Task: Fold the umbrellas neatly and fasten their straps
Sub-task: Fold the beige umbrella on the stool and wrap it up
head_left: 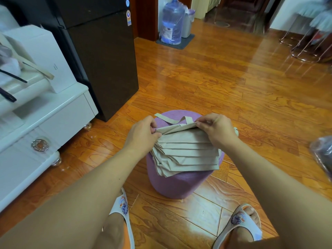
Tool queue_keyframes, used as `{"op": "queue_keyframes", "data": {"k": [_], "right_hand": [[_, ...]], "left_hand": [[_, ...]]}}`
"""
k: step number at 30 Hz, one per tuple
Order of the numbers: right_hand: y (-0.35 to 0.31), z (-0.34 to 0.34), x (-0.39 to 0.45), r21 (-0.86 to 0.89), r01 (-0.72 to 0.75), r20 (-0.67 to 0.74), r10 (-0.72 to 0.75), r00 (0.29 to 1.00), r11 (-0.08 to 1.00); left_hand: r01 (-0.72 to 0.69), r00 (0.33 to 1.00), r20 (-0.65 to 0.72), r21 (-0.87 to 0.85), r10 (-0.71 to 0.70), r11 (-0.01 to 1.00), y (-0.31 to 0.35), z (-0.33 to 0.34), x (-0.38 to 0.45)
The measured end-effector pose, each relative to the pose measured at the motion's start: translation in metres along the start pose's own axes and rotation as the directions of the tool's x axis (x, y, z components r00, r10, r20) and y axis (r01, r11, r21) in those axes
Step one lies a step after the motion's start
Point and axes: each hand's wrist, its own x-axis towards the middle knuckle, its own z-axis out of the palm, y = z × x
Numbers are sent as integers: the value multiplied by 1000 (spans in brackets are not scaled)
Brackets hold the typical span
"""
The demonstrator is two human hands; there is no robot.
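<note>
Beige umbrella (185,151) lies pleated flat; strap (170,119) unfastened.

One head-worn wide-angle camera is looking forward and steeply down from above the person's forearms. It is sitting close over a purple stool (177,184), centred low in frame, with both slippered feet showing at the bottom edge. Straight lines are bowing toward the edges. The far floor (224,72) is stretching away to a doorway at the top.

both hands (179,130) pinch the beige umbrella (185,155), pleats apparently stacked, on a purple stool (177,184).
</note>
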Motion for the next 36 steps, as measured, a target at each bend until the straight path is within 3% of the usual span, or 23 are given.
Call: {"op": "queue_keyframes", "data": {"k": [4, 14, 19, 29, 33, 36], "right_hand": [[-2, -1, 0, 5, -4, 4, 4, 1000, 1000], [-5, 4, 8, -12, -45, -84, 44, 996, 999], [-5, 6, 8, -57, -23, -67, 19, 998, 998], [-5, 5, 11, -45, 3, -78, -7, 997, 999], [1, 2, 11, -71, 9, -72, -15, 997, 997], [3, -1, 10, -90, 17, -64, -23, 998, 996]], "left_hand": [[53, 998, -25, -53, -55, 997, 0, -1, -2], [-19, 993, -119, -43, 14, 999, 12, -17, -1], [-45, 997, -58, 12, 45, 999, 15, -28, 0], [35, 998, 50, -191, -25, 981, 12, -9, 0], [-36, 998, -59, -65, 33, 997, 16, -12, 3], [-77, 995, -61, -27, 75, 997, 16, -14, 2]]}}
